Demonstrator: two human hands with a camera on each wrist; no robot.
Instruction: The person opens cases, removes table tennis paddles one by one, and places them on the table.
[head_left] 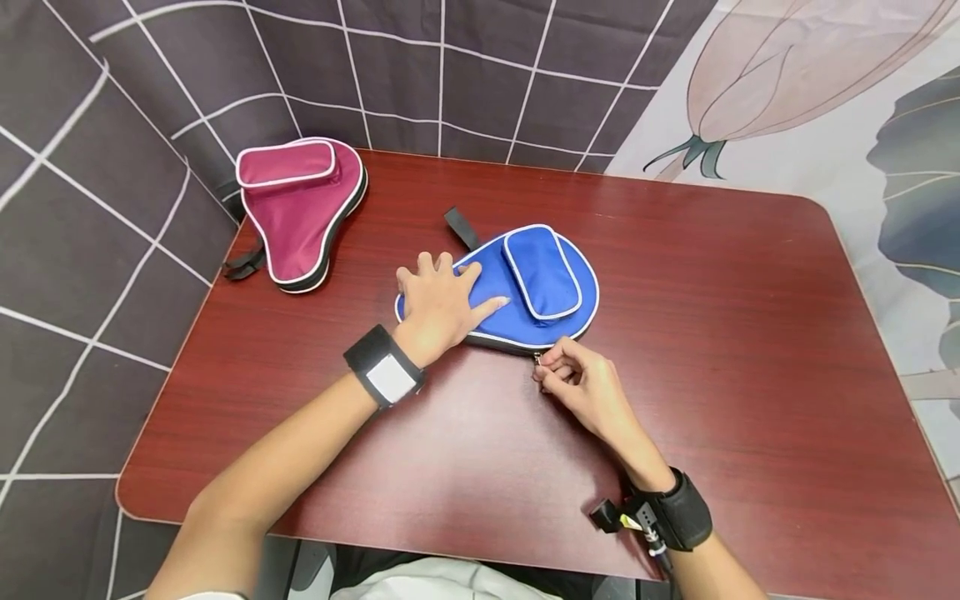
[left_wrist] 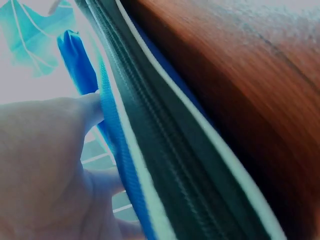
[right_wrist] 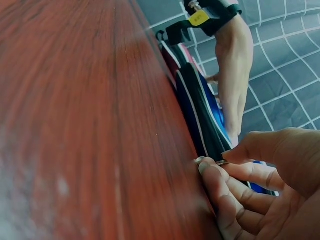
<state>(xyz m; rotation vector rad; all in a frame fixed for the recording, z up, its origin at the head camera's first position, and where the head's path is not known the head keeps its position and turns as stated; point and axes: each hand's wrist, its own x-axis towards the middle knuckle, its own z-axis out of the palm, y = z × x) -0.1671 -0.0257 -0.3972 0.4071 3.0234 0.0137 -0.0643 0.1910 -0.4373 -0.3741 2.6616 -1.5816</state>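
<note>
A blue paddle-shaped zip case [head_left: 517, 321] with white piping and a raised pocket [head_left: 543, 271] lies flat on the table, its narrow end to the left. My left hand [head_left: 438, 304] rests on that narrow end, fingers spread and thumb stretched over the blue fabric. At the near side, my right hand [head_left: 585, 387] pinches a small metal zipper pull [right_wrist: 222, 162] between thumb and fingers. In the left wrist view the dark zipper [left_wrist: 165, 130] runs along the case's side, its teeth meshed in the stretch that shows.
A magenta case [head_left: 300, 200] of the same shape lies at the table's back left, with a black strap [head_left: 246, 263]. Another black strap [head_left: 461, 227] sticks out behind the blue case. Gridded dark cloth [head_left: 480, 83] hangs behind the reddish wooden table [head_left: 712, 333].
</note>
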